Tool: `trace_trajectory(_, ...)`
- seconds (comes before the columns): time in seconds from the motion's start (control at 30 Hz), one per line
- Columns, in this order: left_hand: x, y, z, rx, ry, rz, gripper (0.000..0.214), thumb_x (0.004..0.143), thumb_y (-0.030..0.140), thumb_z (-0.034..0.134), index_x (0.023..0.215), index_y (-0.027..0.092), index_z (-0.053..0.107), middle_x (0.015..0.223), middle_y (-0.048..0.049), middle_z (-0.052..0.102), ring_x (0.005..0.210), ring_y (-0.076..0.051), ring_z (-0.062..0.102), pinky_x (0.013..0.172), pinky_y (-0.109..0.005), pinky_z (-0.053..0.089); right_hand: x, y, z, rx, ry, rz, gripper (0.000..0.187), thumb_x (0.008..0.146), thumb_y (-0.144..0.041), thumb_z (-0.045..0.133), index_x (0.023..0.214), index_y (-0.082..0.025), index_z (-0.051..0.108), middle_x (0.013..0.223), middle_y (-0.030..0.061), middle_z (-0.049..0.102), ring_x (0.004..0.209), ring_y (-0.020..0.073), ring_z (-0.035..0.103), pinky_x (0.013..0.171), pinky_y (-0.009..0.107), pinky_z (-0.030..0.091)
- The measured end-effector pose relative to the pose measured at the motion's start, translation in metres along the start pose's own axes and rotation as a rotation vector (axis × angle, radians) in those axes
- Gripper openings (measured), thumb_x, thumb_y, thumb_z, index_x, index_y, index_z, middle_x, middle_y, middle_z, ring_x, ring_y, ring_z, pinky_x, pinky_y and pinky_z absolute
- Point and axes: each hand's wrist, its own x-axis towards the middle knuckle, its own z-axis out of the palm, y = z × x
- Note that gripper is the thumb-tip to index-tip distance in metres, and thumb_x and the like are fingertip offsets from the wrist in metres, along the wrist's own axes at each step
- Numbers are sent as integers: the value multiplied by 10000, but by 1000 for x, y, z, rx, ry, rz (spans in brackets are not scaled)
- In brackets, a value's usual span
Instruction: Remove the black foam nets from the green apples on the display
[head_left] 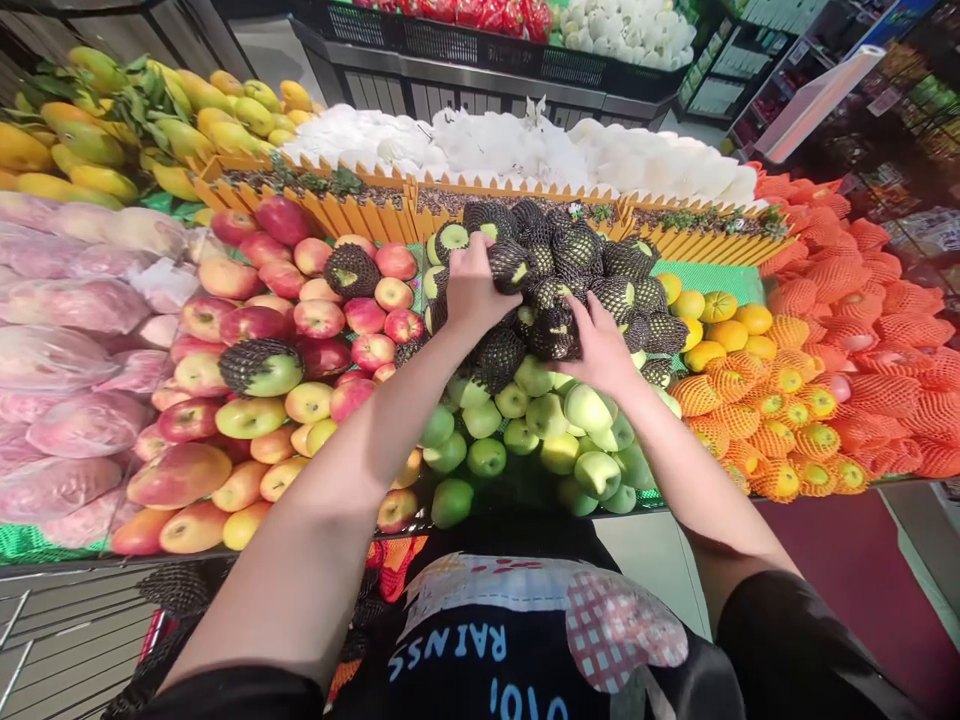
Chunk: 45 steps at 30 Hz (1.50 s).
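A pile of green apples in black foam nets (592, 262) fills the middle of the fruit stand. My left hand (471, 285) is closed round one netted apple (510, 264) near the top left of that pile. My right hand (600, 345) grips another netted apple (553, 335) lower down in the pile. Bare green apples (525, 430) lie below both hands at the front of the stand.
Red and yellow apples (300, 330) lie to the left, with a netted one (261, 366) among them. Bagged pink fruit (67, 350) is far left, mangoes (112, 130) behind. Orange-netted fruit (825, 370) is right, white-netted fruit (525, 150) beyond an orange fence (375, 205).
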Motion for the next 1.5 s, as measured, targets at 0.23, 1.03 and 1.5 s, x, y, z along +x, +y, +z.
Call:
trace_trajectory(0.23, 29, -6, 44, 263, -311, 4, 979, 617, 242, 907, 1465, 136, 428, 1477, -188, 533, 1321, -421, 470, 1099, -596, 429, -97, 9, 6, 29, -21, 2, 814, 800, -481, 776, 1476, -153, 462, 1420, 212, 586, 1314, 426, 540, 1074, 612, 489)
trace_trajectory(1.03, -161, 37, 28, 370, -833, 646, 721, 783, 322, 718, 1428, 109, 474, 1424, -218, 561, 1296, -379, 527, 1025, -471, 511, -162, -53, 139, 195, -480, 87, 826, 654, -464, 918, 1336, -178, 551, 1149, 135, 759, 1013, 352, 732, 817, 449, 597)
trace_trajectory(1.5, -223, 11, -40, 195, -898, 127, 631, 782, 521, 711, 1305, 208, 545, 1188, -125, 716, 1131, -336, 687, 979, -447, 556, -216, 42, 73, 73, -67, 49, 633, 804, -241, 776, 1395, -143, 572, 1383, 190, 639, 1251, 393, 598, 1036, 556, 541)
